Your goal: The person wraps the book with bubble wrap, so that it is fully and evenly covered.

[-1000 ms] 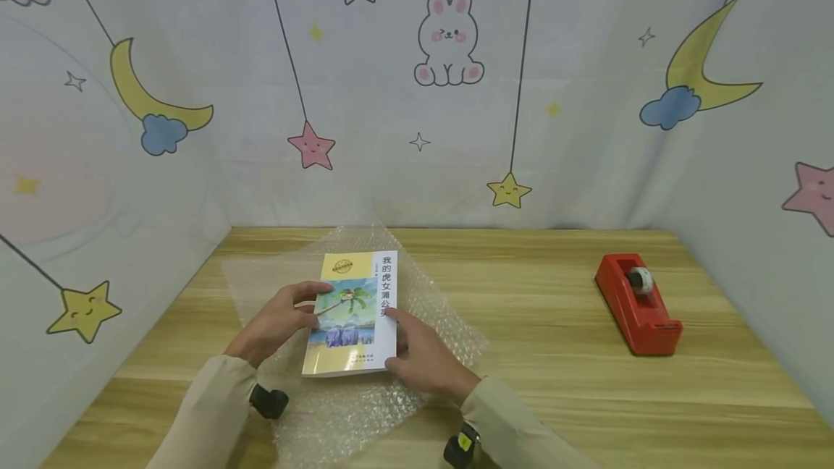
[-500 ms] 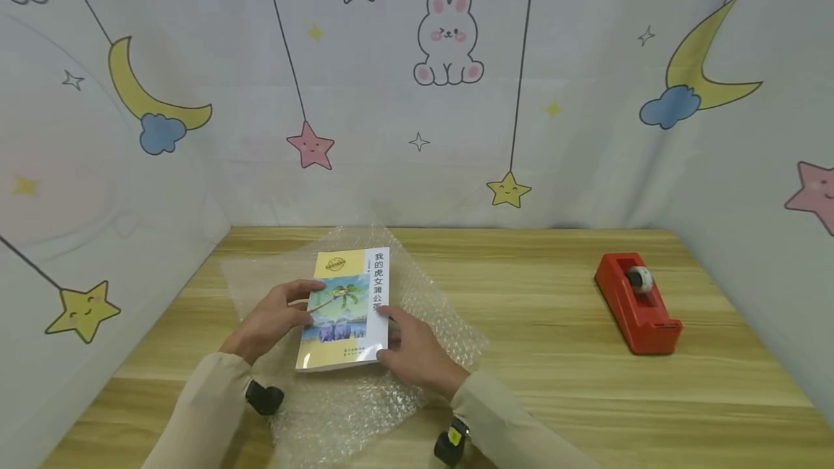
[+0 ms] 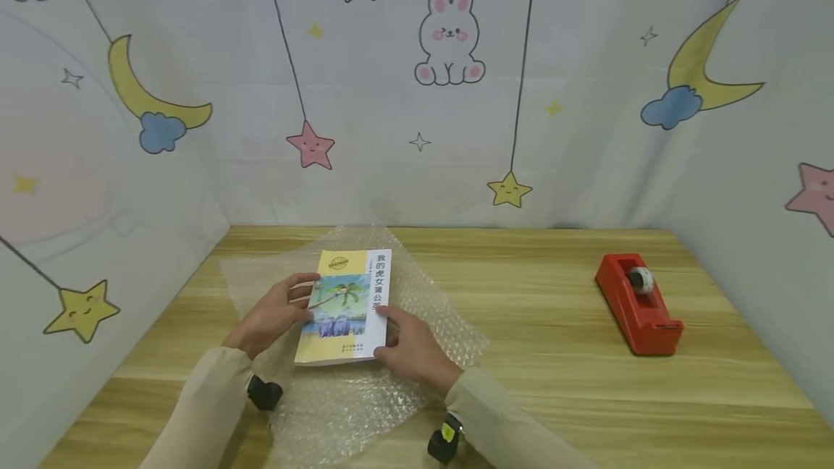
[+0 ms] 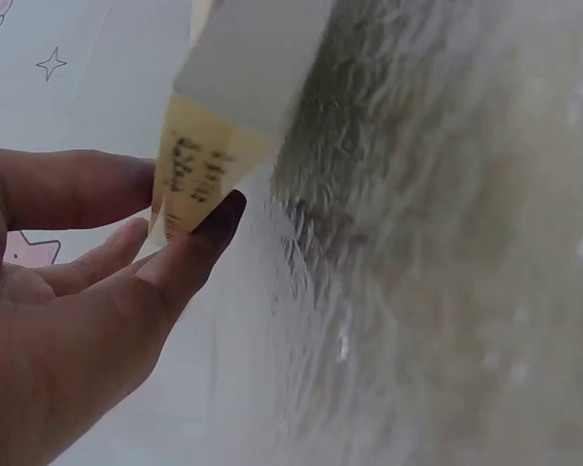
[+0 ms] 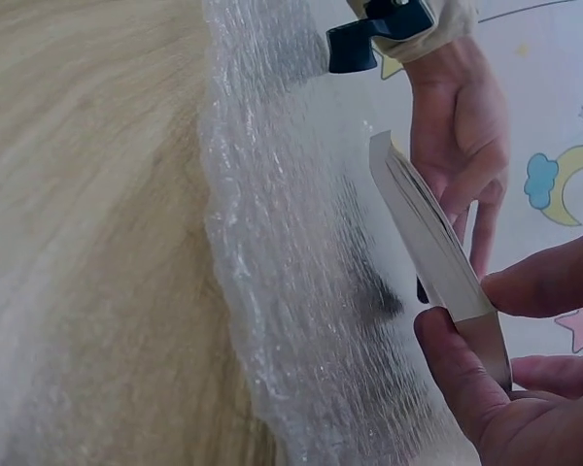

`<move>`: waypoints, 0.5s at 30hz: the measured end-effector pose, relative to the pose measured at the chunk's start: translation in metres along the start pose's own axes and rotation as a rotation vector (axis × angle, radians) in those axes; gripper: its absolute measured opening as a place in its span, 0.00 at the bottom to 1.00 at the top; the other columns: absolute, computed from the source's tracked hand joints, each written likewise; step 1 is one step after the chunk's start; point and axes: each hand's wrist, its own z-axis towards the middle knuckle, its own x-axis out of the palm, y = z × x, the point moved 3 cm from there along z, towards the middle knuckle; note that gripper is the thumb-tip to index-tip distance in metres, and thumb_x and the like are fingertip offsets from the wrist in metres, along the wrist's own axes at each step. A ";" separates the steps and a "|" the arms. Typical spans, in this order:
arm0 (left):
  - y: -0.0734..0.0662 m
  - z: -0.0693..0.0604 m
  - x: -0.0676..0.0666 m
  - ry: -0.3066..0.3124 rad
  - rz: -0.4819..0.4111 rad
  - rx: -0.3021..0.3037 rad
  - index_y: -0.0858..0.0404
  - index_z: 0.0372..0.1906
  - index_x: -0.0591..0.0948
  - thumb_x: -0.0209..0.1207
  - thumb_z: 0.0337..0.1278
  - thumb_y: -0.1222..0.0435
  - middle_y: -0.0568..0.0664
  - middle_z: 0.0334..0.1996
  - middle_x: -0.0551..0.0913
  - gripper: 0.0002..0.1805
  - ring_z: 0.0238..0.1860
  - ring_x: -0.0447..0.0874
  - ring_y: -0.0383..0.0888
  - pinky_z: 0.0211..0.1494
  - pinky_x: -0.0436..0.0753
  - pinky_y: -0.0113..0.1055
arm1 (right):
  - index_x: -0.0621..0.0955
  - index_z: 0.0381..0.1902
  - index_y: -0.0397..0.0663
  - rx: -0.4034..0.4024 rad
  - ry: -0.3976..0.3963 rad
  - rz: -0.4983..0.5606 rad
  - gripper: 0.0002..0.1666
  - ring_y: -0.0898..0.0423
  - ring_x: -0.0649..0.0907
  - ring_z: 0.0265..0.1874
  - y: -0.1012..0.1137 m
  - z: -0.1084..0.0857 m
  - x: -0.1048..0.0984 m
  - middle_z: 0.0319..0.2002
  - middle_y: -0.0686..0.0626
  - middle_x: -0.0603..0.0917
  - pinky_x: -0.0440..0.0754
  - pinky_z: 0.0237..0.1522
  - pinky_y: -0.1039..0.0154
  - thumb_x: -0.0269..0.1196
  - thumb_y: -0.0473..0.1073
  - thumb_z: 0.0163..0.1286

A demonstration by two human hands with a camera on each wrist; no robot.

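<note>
A paperback book [image 3: 342, 310] with a yellow and white cover and a palm-tree picture is held over a sheet of bubble wrap [image 3: 365, 404]. My left hand [image 3: 270, 313] pinches its left edge between thumb and fingers; the left wrist view shows the yellow cover corner [image 4: 199, 165] in that grip. On the opposite side, my right hand [image 3: 417, 349] pinches the white spine edge. In the right wrist view the page block [image 5: 432, 238] faces the camera, and the book stands a little apart from the bubble wrap [image 5: 282, 223], which carries a dark shadow beneath it.
A red tape dispenser [image 3: 641, 310] with a roll of tape stands on the right of the wood-grain table [image 3: 554, 404]. White fabric walls [image 3: 391, 187] with cartoon prints enclose the back and both sides.
Both hands have shifted the book slightly to the left, and its near edge sits a bit farther from me. The bubble wrap and tape dispenser stay in place.
</note>
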 end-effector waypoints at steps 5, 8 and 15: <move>0.002 0.000 0.000 0.024 0.011 0.032 0.66 0.79 0.50 0.53 0.65 0.78 0.72 0.78 0.51 0.41 0.77 0.53 0.72 0.70 0.73 0.57 | 0.69 0.71 0.39 0.002 0.000 -0.021 0.42 0.54 0.84 0.34 -0.002 0.002 0.002 0.43 0.39 0.86 0.79 0.28 0.66 0.66 0.28 0.57; 0.002 -0.001 -0.002 0.017 0.067 0.044 0.64 0.79 0.51 0.55 0.66 0.76 0.73 0.77 0.52 0.41 0.76 0.55 0.73 0.71 0.71 0.61 | 0.69 0.72 0.41 0.013 0.002 -0.035 0.42 0.56 0.84 0.33 -0.003 0.003 0.002 0.40 0.41 0.87 0.78 0.28 0.68 0.65 0.29 0.57; 0.002 0.002 -0.002 0.004 0.128 0.048 0.64 0.78 0.53 0.56 0.66 0.76 0.74 0.76 0.55 0.40 0.74 0.58 0.73 0.69 0.73 0.61 | 0.69 0.72 0.41 0.021 0.008 -0.038 0.41 0.55 0.86 0.36 -0.004 0.005 0.002 0.43 0.40 0.87 0.79 0.29 0.67 0.66 0.29 0.59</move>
